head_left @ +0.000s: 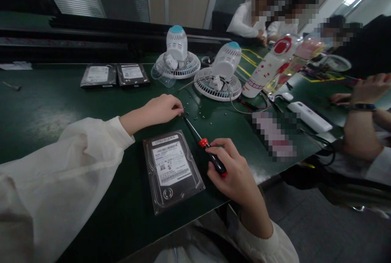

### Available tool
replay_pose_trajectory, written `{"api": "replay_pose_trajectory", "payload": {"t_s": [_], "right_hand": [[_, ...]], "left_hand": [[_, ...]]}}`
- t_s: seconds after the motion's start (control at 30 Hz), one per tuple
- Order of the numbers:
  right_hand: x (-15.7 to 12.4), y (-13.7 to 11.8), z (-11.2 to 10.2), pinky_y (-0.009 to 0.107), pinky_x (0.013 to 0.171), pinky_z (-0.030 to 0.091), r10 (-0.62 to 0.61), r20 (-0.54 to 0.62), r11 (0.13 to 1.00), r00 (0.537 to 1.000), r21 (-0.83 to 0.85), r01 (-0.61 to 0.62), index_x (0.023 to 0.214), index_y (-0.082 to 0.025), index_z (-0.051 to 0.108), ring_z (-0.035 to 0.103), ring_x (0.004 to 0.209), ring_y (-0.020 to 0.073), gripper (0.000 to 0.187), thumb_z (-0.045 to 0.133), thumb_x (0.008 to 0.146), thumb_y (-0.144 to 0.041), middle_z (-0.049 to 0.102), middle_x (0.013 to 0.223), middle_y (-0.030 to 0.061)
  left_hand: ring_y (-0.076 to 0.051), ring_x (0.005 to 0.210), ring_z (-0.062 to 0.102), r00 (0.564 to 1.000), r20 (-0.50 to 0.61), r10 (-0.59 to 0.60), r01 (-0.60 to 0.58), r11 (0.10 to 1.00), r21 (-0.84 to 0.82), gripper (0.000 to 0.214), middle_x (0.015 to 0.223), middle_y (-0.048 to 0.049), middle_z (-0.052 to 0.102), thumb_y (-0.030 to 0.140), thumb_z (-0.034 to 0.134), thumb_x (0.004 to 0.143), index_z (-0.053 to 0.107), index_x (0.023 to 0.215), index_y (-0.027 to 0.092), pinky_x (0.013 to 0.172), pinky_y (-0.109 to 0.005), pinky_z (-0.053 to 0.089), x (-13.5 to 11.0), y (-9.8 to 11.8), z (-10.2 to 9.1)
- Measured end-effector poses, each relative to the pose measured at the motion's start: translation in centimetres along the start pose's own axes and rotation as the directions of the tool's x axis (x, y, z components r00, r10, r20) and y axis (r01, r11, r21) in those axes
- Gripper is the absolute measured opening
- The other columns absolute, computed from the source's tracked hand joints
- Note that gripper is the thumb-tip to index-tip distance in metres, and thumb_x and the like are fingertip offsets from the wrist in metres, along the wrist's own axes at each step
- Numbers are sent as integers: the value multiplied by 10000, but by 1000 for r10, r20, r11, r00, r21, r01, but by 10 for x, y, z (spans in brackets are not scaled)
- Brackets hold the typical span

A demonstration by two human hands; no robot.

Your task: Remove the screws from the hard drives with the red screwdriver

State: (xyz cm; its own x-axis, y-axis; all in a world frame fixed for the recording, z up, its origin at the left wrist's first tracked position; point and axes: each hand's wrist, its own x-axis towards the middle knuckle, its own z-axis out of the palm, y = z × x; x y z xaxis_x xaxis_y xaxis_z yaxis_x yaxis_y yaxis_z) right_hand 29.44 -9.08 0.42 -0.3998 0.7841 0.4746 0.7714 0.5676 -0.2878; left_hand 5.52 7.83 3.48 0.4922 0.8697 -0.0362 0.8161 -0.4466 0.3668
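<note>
My right hand [233, 171] is wrapped round the black and red handle of a screwdriver [216, 163]. Its thin shaft points up and left, with the tip close to the fingertips of my left hand [165, 109]. Those fingers are pinched together; what they hold, if anything, is too small to make out. Several small screws [195, 118] lie scattered on the green table just right of the fingertips. Below my left hand, a hard drive [172, 169] lies label side up near the table's front edge.
Two more hard drives [99, 74] lie side by side at the back left. Two white fans [218, 77] rest face down, beside a bottle [269, 67] and a white power strip [310, 116]. Another person's arm [363, 120] is at the right; more people sit across the table.
</note>
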Motion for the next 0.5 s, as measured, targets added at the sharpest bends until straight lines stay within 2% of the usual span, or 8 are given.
{"api": "replay_pose_trajectory", "payload": {"t_s": [0.17,0.3,0.4,0.5], "right_hand": [[-2,2,1,229,674,562,-6,-55,1000,998,6,6,1101,-164,629,653,786,87,238,602,867,-129,617,1149,83],[-2,4,1,224,752,564,19,-164,999,986,39,-12,1071,-167,641,662,908,104,224,601,858,-112,620,1100,69],[-3,4,0,215,785,559,77,-282,995,956,85,-55,1034,-173,653,650,958,105,188,629,858,-112,627,1060,53],[-3,6,0,213,748,542,171,-395,981,902,152,-120,1001,-179,675,643,916,100,159,661,855,-117,645,1022,42]], "left_hand": [[-265,1056,729,998,-45,32,-34,998,-50,289,1140,-94,804,270,581,971,806,1132,184,935,-383,547,-1,-3,-5],[-265,1037,724,996,-88,17,-18,1000,-4,283,1151,-105,795,291,598,964,802,1127,181,915,-382,548,-5,-2,-12],[-278,1038,716,992,-126,10,-7,999,32,300,1150,-111,787,317,584,968,797,1126,176,874,-386,544,-11,2,-20],[-255,949,718,987,-140,72,-74,997,-11,324,1066,-101,788,366,576,966,789,1113,171,778,-351,525,-22,16,-32]]}}
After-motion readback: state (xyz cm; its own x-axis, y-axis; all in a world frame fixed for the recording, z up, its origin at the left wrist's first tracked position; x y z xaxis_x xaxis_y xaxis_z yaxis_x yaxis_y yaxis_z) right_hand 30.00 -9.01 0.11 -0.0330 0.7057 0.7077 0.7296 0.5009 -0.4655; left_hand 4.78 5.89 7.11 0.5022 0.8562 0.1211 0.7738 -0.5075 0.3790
